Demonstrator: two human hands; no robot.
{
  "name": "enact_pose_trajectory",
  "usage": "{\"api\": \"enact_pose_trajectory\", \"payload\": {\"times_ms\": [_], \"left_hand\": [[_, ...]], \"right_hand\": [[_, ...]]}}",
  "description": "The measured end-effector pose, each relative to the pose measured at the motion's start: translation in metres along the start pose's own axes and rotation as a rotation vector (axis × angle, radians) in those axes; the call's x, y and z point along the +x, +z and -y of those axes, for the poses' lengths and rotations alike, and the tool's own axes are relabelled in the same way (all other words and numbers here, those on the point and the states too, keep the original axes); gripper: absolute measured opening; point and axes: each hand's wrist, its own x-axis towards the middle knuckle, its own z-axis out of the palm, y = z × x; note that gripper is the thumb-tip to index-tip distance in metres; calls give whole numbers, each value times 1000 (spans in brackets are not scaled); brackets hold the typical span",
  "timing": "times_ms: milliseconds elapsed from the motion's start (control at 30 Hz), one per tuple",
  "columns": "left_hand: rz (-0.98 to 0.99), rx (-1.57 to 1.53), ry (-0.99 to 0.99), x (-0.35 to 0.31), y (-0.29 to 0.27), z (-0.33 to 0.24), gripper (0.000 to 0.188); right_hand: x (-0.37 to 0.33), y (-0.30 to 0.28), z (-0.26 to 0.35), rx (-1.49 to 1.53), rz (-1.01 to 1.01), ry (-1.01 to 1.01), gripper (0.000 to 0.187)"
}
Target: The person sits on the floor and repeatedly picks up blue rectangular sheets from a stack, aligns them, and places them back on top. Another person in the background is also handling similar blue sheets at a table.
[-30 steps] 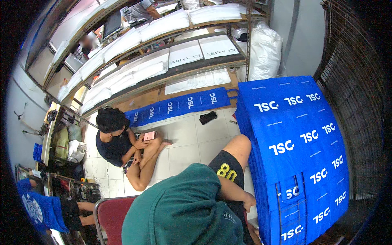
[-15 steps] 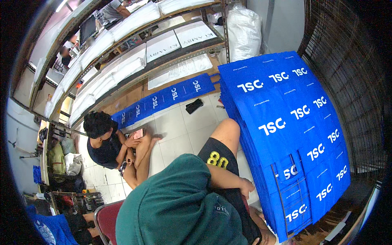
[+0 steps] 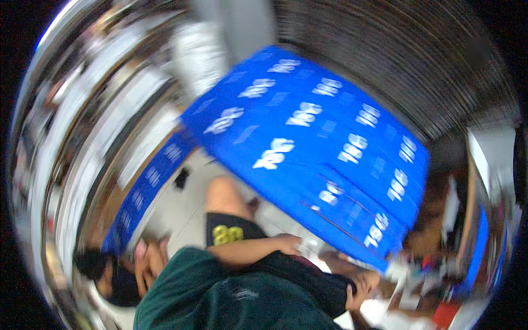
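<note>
Motion blurs the whole head view. My left forearm crosses my lap out of a green sleeve, and my left hand (image 3: 288,243) rests over my black shorts (image 3: 275,269), with no object visible in it. Lower right, my right hand (image 3: 355,297) lies by my bent right leg, its fingers smeared. Beyond my legs stands a tall stack of blue printed sheets (image 3: 308,129) with white lettering, apart from both hands. Thin dark rods or a wire frame (image 3: 344,225) lie on its near right part.
A person in black (image 3: 118,280) sits on the floor at lower left. Shelves (image 3: 99,137) with white sheets line the left. A blue printed strip (image 3: 144,190) runs below them. A small black object (image 3: 181,179) lies on the tiles. Wire racks (image 3: 385,55) stand behind the stack.
The view has turned to the right, so the stack, shelves and seated person appear shifted left. My right hand and bent right leg now show more. My left hand stays over my lap.
</note>
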Motion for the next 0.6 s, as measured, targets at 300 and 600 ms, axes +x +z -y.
{"api": "enact_pose_trajectory", "payload": {"times_ms": [300,600], "left_hand": [[137,58,30,-9,-31,-30,67],[199,54,-18,-8,-28,-30,66]], "right_hand": [[-4,-19,3,-74,-11,157,38],[-15,-15,1,-92,-24,163,39]]}}
